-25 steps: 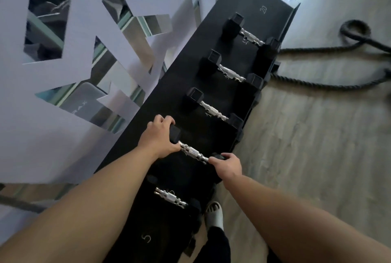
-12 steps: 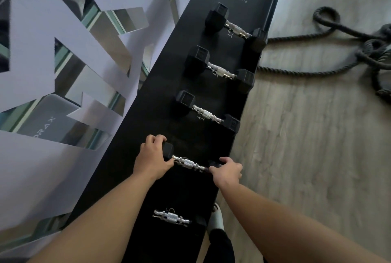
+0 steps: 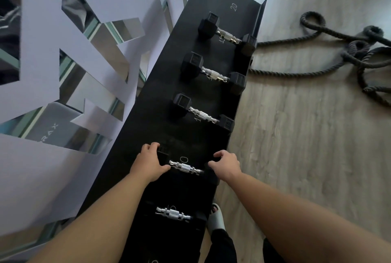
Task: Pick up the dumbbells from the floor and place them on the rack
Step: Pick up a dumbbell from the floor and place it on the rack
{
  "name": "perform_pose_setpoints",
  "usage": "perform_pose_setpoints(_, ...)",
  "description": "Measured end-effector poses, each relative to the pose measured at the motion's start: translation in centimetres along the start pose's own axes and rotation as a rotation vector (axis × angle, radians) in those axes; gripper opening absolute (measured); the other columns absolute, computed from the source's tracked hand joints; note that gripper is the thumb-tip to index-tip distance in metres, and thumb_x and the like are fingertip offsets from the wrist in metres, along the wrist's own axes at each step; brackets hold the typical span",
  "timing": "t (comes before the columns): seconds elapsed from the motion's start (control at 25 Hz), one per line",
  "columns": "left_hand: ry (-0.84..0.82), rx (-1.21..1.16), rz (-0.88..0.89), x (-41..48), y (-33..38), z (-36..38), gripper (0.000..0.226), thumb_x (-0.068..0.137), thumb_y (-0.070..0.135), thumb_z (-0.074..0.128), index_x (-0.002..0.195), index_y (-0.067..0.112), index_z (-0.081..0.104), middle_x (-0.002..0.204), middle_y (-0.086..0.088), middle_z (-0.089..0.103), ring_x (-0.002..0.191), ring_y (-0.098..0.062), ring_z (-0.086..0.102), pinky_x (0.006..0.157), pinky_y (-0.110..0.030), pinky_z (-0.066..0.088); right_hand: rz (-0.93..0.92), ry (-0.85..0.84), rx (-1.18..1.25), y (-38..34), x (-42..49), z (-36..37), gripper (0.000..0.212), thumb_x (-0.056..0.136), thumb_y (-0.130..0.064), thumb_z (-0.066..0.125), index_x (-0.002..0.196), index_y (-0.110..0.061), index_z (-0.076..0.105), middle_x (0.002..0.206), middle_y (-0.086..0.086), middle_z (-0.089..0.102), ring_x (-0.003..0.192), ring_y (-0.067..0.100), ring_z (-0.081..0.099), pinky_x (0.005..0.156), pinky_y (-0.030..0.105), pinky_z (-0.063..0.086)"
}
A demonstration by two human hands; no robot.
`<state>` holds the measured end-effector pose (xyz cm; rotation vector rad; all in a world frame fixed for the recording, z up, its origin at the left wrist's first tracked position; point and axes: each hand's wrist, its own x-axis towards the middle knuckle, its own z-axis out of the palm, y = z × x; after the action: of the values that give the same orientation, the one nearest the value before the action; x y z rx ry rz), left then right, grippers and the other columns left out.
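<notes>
A long black rack [image 3: 148,119] runs from bottom centre to the top. Several black hex dumbbells with chrome handles lie across it. My left hand [image 3: 148,162] wraps the left head of one dumbbell [image 3: 186,167] that rests on the rack by a painted "0". My right hand [image 3: 227,164] cups that dumbbell's right head, fingers curled over it. A nearer dumbbell [image 3: 172,213] lies below my arms. Three more lie beyond: one [image 3: 203,114], another [image 3: 213,75] and the farthest [image 3: 228,35].
A thick dark battle rope [image 3: 338,51] coils over the wood floor [image 3: 306,146] right of the rack. A white cut-out wall panel [image 3: 42,72] with mirror glass stands along the rack's left side. My foot in a white sandal [image 3: 216,217] stands by the rack's near right edge.
The dumbbell has turned from slanted to nearly level across the rack and settled lower on it. My right hand's fingers have loosened over its right head. The view has shifted.
</notes>
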<state>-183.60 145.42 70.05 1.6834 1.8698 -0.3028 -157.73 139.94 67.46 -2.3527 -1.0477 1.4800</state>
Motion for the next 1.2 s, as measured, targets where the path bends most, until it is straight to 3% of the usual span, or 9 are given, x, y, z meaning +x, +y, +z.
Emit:
perform_pose_setpoints(0.12, -0.032, 0.029, -0.074, 0.1, 0.8, 1.4, 0.105, 0.08, 0.058, 0.079, 0.159, 0.022, 0.02, 0.156, -0.015, 0.033, 0.125, -0.032, 0.056, 0.097, -0.04, 0.053, 0.074, -0.104, 0.012, 1.5, -0.6, 1.0, 0.064, 0.085, -0.036, 0.081, 0.14, -0.019, 0.055, 0.143, 0.013, 0.045, 0.111, 0.03, 0.066, 0.098, 0.04, 0.058)
perform_pose_setpoints(0.24, -0.017, 0.085, -0.089, 0.8, 0.8, 2.6, 0.107, 0.079, 0.061, 0.078, 0.159, 0.025, 0.017, 0.157, -0.017, 0.03, 0.127, -0.035, 0.054, 0.096, -0.042, 0.054, 0.112, -0.147, 0.019, 3.6, -0.8, 3.5, 0.083, 0.08, -0.045, 0.087, 0.146, -0.022, 0.042, 0.145, 0.012, 0.04, 0.111, 0.029, 0.063, 0.095, 0.035, 0.055)
perform_pose_setpoints(0.44, 0.065, 0.093, -0.087, 2.0, 0.2, 3.3, 0.088, 0.078, 0.048, 0.083, 0.146, 0.031, 0.03, 0.14, -0.01, 0.042, 0.102, -0.026, 0.056, 0.072, -0.035, 0.048, 0.129, -0.024, 0.138, 3.7, 0.4, 5.1, 0.085, 0.079, -0.039, 0.089, 0.144, -0.019, 0.039, 0.144, 0.014, 0.04, 0.114, 0.031, 0.059, 0.092, 0.037, 0.055)
perform_pose_setpoints(0.72, 0.042, 0.096, -0.075, 3.7, -0.4, 3.2, 0.089, 0.07, 0.053, 0.086, 0.138, 0.036, 0.03, 0.133, -0.006, 0.042, 0.095, -0.022, 0.051, 0.068, -0.033, 0.045, 0.178, 0.031, 0.147, 3.1, 1.5, 5.4, 0.08, 0.076, -0.039, 0.089, 0.138, -0.024, 0.042, 0.135, 0.011, 0.04, 0.098, 0.026, 0.059, 0.076, 0.033, 0.053)
perform_pose_setpoints(0.88, 0.044, 0.095, -0.075, 4.4, -0.5, 3.1, 0.091, 0.067, 0.058, 0.086, 0.136, 0.041, 0.029, 0.134, -0.005, 0.043, 0.101, -0.024, 0.049, 0.071, -0.036, 0.045, 0.17, 0.038, 0.127, 3.2, 1.9, 5.6, 0.078, 0.078, -0.039, 0.087, 0.139, -0.024, 0.041, 0.137, 0.012, 0.04, 0.106, 0.031, 0.063, 0.086, 0.038, 0.06)
perform_pose_setpoints(1.08, -0.017, 0.112, -0.03, 3.4, -0.8, 2.0, 0.101, 0.073, 0.068, 0.077, 0.153, 0.038, 0.023, 0.15, -0.007, 0.04, 0.122, -0.029, 0.055, 0.08, -0.037, 0.049, 0.143, -0.056, 0.045, 2.6, 2.0, 4.2, 0.083, 0.082, -0.05, 0.082, 0.147, -0.021, 0.04, 0.144, 0.014, 0.041, 0.112, 0.032, 0.062, 0.096, 0.04, 0.056)
perform_pose_setpoints(1.2, -0.003, 0.167, 0.013, 2.3, 0.0, 0.3, 0.092, 0.078, 0.069, 0.07, 0.154, 0.032, 0.033, 0.149, -0.005, 0.045, 0.124, -0.028, 0.054, 0.081, -0.038, 0.049, 0.068, -0.024, -0.099, 1.5, 1.4, 2.7, 0.073, 0.087, -0.053, 0.074, 0.146, -0.022, 0.045, 0.145, 0.013, 0.043, 0.128, 0.036, 0.052, 0.102, 0.042, 0.051)
